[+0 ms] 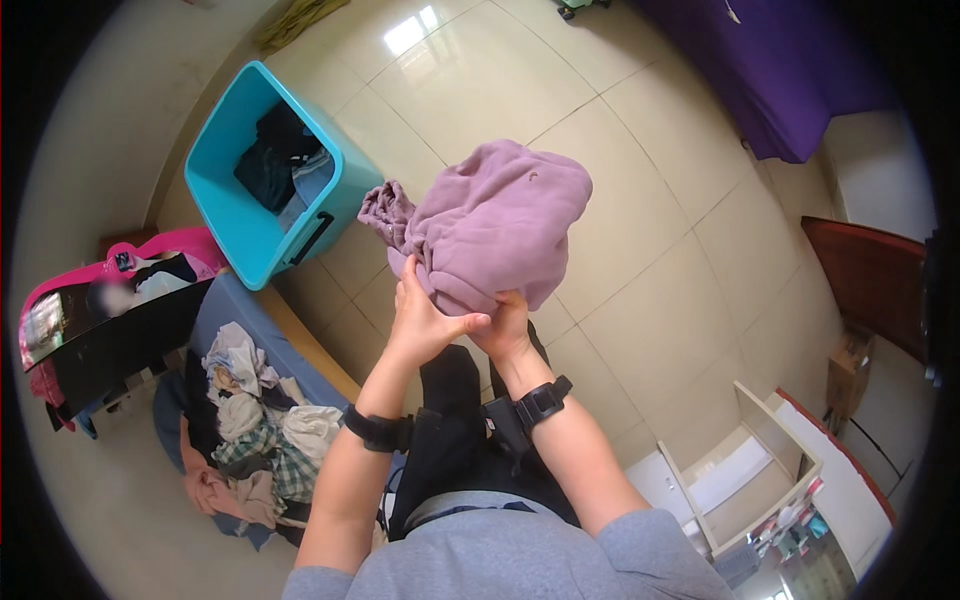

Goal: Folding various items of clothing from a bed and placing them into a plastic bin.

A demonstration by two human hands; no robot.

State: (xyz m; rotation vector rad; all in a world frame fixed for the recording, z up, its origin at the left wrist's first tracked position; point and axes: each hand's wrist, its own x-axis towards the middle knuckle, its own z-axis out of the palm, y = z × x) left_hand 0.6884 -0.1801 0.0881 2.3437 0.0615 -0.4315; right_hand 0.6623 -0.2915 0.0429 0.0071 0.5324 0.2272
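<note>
A mauve fabric garment (pixel 502 217), loosely bundled with a gathered end sticking out on its left, is held up in front of me above the tiled floor. My left hand (pixel 420 311) grips its near left edge, the fingers reaching up into the folds. Close beside it, my right hand (pixel 506 322) holds the near lower edge, partly hidden under the cloth. To the left of the garment stands a turquoise plastic bin (pixel 330 161) with dark and blue clothes (pixel 281 161) inside.
A mixed pile of clothes (pixel 255 435) lies on a blue-topped surface (pixel 300 345) at my left. Behind it is a pink-rimmed black table (pixel 142 315) with things on it. Purple cloth (pixel 780 75) hangs at upper right; a cardboard box (pixel 850 371) and open shelving (pixel 720 480) stand right.
</note>
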